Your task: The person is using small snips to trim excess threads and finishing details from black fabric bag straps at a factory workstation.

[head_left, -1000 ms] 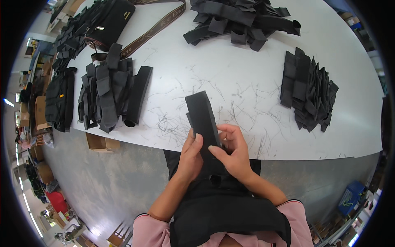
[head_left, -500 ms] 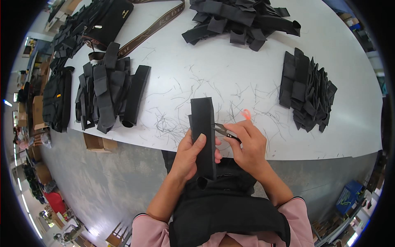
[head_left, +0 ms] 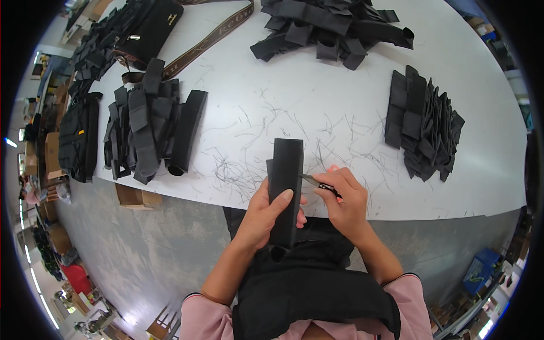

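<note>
My left hand (head_left: 262, 214) grips a long black fabric piece (head_left: 287, 178), thumb across its front and fingers wrapped behind. The piece stands upright at the table's near edge, its lower end curled like a tube. A second dark flap peeks out along its left side. In my right hand (head_left: 347, 198) is a pair of small thread snips (head_left: 321, 184), pinched between thumb and fingers. Their blades point left and meet the right edge of the fabric piece; whether they are apart is too small to tell. Something orange-pink shows behind the right fingers.
Cut thread ends (head_left: 232, 173) litter the white table (head_left: 238, 85). Black fabric pieces lie in a left pile (head_left: 147, 124), a far pile (head_left: 328, 28) and a right pile (head_left: 425, 124). A black bag (head_left: 150, 31) with a brown strap stands far left; a cardboard box (head_left: 137, 197) sits below the edge.
The fabric piece and my left hand have shifted slightly right and now stand straighter. My right hand has turned a little, and its snips have moved slightly right and down.
</note>
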`<move>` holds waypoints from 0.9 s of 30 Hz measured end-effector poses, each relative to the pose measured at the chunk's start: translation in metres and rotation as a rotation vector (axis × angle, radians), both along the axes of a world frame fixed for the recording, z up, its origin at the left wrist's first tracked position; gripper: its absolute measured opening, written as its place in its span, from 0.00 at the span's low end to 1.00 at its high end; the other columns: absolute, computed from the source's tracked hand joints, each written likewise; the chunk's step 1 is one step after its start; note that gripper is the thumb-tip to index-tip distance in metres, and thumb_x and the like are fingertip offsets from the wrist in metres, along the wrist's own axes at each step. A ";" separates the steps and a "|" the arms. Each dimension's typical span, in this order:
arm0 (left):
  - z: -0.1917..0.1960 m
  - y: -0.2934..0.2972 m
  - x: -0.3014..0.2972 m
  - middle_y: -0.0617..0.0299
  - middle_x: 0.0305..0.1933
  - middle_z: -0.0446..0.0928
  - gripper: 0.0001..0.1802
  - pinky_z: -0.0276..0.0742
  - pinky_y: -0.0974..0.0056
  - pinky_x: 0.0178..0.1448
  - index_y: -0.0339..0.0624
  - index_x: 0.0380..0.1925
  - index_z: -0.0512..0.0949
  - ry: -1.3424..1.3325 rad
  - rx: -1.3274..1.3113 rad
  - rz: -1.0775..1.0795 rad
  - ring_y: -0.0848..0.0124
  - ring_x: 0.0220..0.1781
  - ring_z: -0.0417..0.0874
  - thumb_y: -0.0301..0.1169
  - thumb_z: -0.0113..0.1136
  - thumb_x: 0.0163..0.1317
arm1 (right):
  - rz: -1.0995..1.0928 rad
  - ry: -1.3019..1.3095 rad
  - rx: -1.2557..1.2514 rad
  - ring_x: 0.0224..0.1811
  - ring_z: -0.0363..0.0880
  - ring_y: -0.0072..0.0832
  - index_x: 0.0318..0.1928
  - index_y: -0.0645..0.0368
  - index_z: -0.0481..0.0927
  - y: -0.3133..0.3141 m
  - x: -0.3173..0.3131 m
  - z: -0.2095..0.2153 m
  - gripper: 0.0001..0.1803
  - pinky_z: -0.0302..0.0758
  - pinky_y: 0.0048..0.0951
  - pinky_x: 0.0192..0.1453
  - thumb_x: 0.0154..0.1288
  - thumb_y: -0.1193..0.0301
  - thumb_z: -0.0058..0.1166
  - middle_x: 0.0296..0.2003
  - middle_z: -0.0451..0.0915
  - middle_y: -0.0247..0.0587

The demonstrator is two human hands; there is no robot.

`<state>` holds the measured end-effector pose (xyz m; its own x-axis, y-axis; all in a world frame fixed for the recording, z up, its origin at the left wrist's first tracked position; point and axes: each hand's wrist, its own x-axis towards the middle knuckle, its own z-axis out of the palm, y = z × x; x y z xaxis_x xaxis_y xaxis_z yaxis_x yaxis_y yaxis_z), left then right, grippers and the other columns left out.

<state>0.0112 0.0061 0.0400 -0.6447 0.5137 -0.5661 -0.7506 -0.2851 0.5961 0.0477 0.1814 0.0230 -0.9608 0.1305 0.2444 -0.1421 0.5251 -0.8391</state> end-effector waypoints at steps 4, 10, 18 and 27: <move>0.001 -0.001 -0.001 0.53 0.39 0.75 0.19 0.79 0.65 0.34 0.38 0.54 0.60 -0.011 -0.027 -0.073 0.68 0.30 0.80 0.30 0.51 0.66 | -0.017 -0.009 -0.052 0.23 0.73 0.30 0.38 0.58 0.80 -0.003 -0.005 0.016 0.14 0.68 0.26 0.24 0.47 0.81 0.61 0.27 0.73 0.36; 0.004 0.001 0.001 0.54 0.39 0.75 0.19 0.78 0.66 0.34 0.38 0.54 0.60 0.019 -0.044 -0.153 0.69 0.30 0.79 0.27 0.50 0.65 | 0.134 0.004 0.062 0.23 0.72 0.30 0.38 0.59 0.80 -0.004 -0.012 0.012 0.15 0.68 0.25 0.24 0.47 0.82 0.60 0.27 0.70 0.37; 0.005 -0.001 0.002 0.53 0.41 0.74 0.22 0.78 0.66 0.36 0.37 0.57 0.58 0.032 -0.059 -0.166 0.69 0.31 0.79 0.27 0.49 0.65 | 0.072 0.214 0.141 0.21 0.71 0.27 0.38 0.59 0.80 -0.008 -0.014 0.002 0.15 0.67 0.26 0.24 0.45 0.79 0.62 0.25 0.70 0.34; -0.012 0.000 -0.009 0.46 0.53 0.69 0.34 0.78 0.57 0.50 0.42 0.65 0.50 0.025 0.383 -0.288 0.55 0.49 0.79 0.38 0.53 0.65 | 0.135 -0.667 -1.289 0.25 0.70 0.14 0.35 0.62 0.76 0.008 -0.027 0.003 0.09 0.63 0.17 0.20 0.56 0.74 0.61 0.25 0.75 0.31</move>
